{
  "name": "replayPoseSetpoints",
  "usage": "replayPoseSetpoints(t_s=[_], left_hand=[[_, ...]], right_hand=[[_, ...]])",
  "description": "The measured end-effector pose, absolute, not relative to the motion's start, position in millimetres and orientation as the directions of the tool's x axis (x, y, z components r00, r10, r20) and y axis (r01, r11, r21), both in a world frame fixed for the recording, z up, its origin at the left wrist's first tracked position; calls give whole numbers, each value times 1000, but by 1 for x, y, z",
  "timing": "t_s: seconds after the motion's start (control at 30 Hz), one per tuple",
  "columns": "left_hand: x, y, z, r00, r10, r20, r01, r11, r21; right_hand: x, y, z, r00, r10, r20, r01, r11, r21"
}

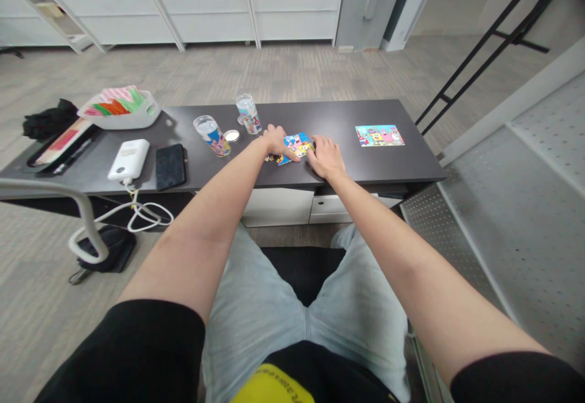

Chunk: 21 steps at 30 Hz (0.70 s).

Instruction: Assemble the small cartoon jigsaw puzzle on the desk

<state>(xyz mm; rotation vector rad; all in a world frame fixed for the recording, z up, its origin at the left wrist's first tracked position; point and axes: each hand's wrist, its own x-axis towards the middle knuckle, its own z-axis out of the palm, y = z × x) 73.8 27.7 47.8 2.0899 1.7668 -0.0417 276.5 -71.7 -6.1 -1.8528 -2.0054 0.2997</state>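
A small colourful cartoon jigsaw puzzle with uneven edges lies on the dark table. My left hand rests over its left side, thumb stretched across the lower edge and fingers spread apart from it. At the right edge, my right hand has its fingers bent and pressed together against the puzzle; the exact spot they grip is partly hidden. A few loose pieces show below my left hand. Further right lies a flat cartoon picture card. Two clear cylinders with cartoon prints, a nearer one and a farther one, stand left of my hands.
A round white lid lies between the cylinders. Leftward on the table are a black phone, a white power bank with a hanging cable, a white basket and a black tray. A perforated panel stands at right.
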Motion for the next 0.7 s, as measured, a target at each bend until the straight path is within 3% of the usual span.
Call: replayPoseSetpoints(t_s=[0.3, 0.5, 0.7], left_hand=[[72, 33, 46, 287, 925, -249, 894, -165, 416], [72, 43, 48, 300, 929, -218, 913, -213, 349], [59, 51, 52, 292, 946, -140, 896, -219, 387]], right_hand=[[277, -72, -6, -45, 989, 138, 907, 98, -409], [277, -71, -6, -43, 990, 135, 909, 94, -406], [276, -70, -7, -40, 990, 133, 907, 92, -411]])
